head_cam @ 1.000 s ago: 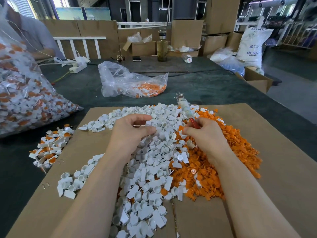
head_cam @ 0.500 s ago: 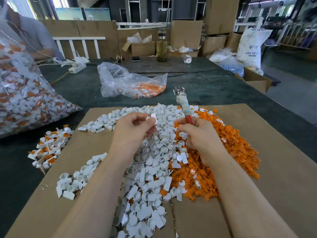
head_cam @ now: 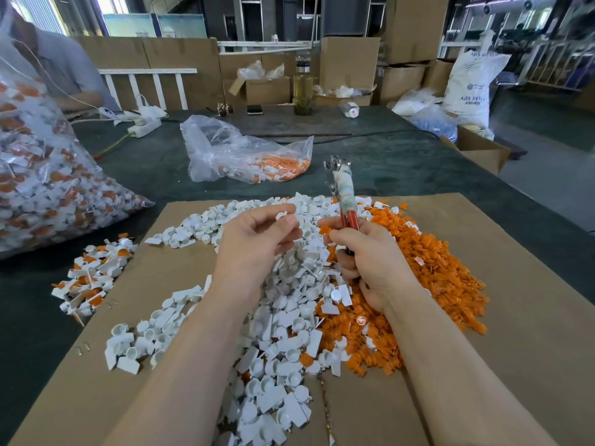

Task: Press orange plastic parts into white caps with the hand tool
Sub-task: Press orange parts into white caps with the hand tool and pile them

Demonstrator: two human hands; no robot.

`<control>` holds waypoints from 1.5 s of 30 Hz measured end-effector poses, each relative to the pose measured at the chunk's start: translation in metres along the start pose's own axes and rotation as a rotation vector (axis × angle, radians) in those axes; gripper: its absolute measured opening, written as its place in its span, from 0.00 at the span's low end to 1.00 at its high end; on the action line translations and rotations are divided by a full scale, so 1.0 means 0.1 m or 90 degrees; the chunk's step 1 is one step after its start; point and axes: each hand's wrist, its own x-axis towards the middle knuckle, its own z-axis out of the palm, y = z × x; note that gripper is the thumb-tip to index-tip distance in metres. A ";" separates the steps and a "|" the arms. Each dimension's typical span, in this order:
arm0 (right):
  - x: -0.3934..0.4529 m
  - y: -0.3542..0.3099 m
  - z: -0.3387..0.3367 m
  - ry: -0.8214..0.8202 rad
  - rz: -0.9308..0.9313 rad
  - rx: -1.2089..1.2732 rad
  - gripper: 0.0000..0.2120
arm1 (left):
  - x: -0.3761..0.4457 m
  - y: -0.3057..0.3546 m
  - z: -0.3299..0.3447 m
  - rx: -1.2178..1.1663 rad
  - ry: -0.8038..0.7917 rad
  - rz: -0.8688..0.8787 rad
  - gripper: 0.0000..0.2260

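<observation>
We are pinching one white cap [head_cam: 280, 216] in our left hand [head_cam: 257, 239] while our right hand [head_cam: 363, 252] is gripping the hand tool [head_cam: 343, 194]. At nine o'clock, few finished pieces [head_cam: 93, 278] are lying; large loose piles [head_cam: 289, 317] are remaining.

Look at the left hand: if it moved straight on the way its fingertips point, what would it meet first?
Probably the right hand, which grips the hand tool just beyond the left hand; depth is uncertain.

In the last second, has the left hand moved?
Yes. The left hand has lifted off the white caps pile, pinching one white cap.
</observation>
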 end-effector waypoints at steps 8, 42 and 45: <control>-0.01 0.01 0.00 -0.004 -0.049 0.048 0.06 | -0.08 -0.02 0.19 0.023 -0.015 -0.007 0.08; -0.02 0.04 0.11 0.074 -0.264 -0.145 0.06 | -0.10 0.04 0.19 -0.093 0.030 -0.089 0.05; -0.02 0.04 0.11 0.083 -0.291 -0.166 0.06 | -0.11 0.03 0.18 -0.094 0.019 -0.095 0.05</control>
